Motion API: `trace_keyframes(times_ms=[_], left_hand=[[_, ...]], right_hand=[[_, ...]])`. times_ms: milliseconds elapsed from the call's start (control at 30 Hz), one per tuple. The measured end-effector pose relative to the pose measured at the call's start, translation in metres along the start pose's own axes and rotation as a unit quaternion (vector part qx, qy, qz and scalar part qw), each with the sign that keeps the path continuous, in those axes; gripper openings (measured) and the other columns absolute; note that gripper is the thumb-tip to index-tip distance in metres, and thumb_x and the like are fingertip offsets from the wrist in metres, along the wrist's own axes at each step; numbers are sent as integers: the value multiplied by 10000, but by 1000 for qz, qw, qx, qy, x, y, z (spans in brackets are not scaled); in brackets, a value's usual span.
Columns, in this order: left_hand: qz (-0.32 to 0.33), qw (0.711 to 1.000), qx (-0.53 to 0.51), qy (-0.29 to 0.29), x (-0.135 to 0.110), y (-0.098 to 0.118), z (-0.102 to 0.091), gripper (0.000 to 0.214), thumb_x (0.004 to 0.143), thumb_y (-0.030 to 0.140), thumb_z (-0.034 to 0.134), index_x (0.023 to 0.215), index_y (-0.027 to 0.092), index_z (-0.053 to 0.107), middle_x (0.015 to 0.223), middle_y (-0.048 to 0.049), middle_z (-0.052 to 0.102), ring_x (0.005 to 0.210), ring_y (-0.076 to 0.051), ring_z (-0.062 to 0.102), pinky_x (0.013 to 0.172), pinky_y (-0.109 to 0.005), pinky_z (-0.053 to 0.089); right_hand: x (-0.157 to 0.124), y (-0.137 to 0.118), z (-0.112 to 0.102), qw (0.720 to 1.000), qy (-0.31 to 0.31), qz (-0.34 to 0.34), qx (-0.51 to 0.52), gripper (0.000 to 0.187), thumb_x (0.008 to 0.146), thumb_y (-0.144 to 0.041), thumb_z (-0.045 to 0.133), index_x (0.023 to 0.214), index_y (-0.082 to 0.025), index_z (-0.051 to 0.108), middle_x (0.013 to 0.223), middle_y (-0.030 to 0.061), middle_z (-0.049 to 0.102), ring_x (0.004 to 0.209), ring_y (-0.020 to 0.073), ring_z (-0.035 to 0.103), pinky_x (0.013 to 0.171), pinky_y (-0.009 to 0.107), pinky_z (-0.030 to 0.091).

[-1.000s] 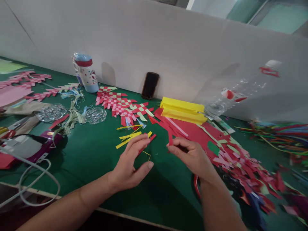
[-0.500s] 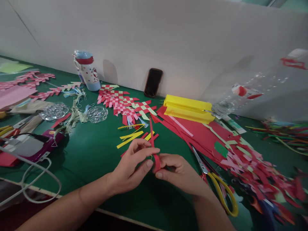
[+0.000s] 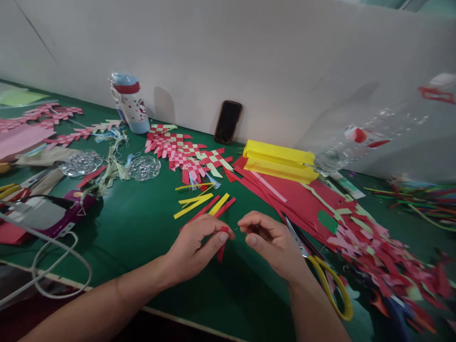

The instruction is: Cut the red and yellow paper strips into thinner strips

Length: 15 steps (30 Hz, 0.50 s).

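My left hand pinches a red paper strip between thumb and fingers. The strip is folded, with one end hanging below the fingertips. To its right, my right hand is half curled, thumb and forefinger apart; a thin, faint line shows by its fingertips, too small to name. Just beyond the left hand lie yellow paper strips and more red strips. Woven pink, red and green paper pieces lie further back.
Yellow-handled scissors lie beside my right forearm, near red paper sheets and a heap of scraps. A phone leans on the wall. At left stand a bottle, bead dishes and a white cable.
The red strip, upright between both hands before, now hangs downward from my left hand. My right hand has let go of it and moved slightly right, its thumb and forefinger parting.
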<state>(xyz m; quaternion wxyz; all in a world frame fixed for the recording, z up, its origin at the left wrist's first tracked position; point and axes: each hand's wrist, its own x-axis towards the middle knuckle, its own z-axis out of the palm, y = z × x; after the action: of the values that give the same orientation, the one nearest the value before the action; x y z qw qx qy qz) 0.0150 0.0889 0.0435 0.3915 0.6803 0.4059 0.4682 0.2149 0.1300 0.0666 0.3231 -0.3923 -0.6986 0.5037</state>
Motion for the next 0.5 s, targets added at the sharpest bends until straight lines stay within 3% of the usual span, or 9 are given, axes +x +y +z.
trace_keyframes(times_ms=[67, 167, 233, 333, 400, 500], left_hand=[[-58, 997, -26, -51, -1, 1, 2, 258, 981, 318, 443, 906, 181, 648, 840, -28, 676, 772, -126, 605, 731, -251, 485], [-130, 979, -109, -109, -2, 0, 7, 294, 965, 393, 465, 851, 161, 605, 774, -26, 634, 679, -110, 581, 656, -237, 482], [-188, 950, -206, -139, -2, 0, 9, 290, 933, 434, 518, 878, 156, 574, 788, -27, 616, 671, -108, 595, 637, -234, 487], [-262, 891, -321, -184, 0, 1, 9, 294, 882, 444, 601, 899, 153, 559, 829, -32, 612, 656, -99, 609, 613, -223, 488], [-289, 864, -360, -201, 0, 1, 9, 276, 866, 424, 627, 877, 153, 577, 868, -40, 617, 650, -88, 597, 619, -228, 496], [-316, 836, -399, -204, 0, -1, 8, 233, 881, 390, 615, 866, 158, 610, 944, -57, 625, 665, -78, 564, 634, -235, 499]], right_hand=[[-1, -2, 5, 1000, 5, -11, 19, 307, 789, -482, 692, 974, -238, 701, 874, 35, 613, 738, 160, 565, 632, 262, 468], [1, -3, 14, 1000, 16, -24, 11, 201, 809, -426, 685, 831, -227, 703, 811, 26, 605, 697, 148, 559, 603, 259, 452], [3, 2, 15, 997, 67, -25, 17, 193, 835, -391, 665, 748, -220, 678, 756, 13, 598, 682, 139, 546, 609, 257, 441], [7, 15, 8, 981, 186, -9, 62, 181, 841, -389, 666, 775, -220, 668, 698, -11, 579, 640, 121, 501, 602, 251, 417], [9, 23, 2, 965, 249, 0, 86, 174, 829, -391, 686, 811, -219, 670, 681, -24, 566, 614, 108, 465, 584, 247, 393], [11, 29, -3, 952, 292, 3, 94, 191, 815, -400, 707, 814, -212, 670, 672, -33, 548, 600, 95, 434, 570, 243, 368]])
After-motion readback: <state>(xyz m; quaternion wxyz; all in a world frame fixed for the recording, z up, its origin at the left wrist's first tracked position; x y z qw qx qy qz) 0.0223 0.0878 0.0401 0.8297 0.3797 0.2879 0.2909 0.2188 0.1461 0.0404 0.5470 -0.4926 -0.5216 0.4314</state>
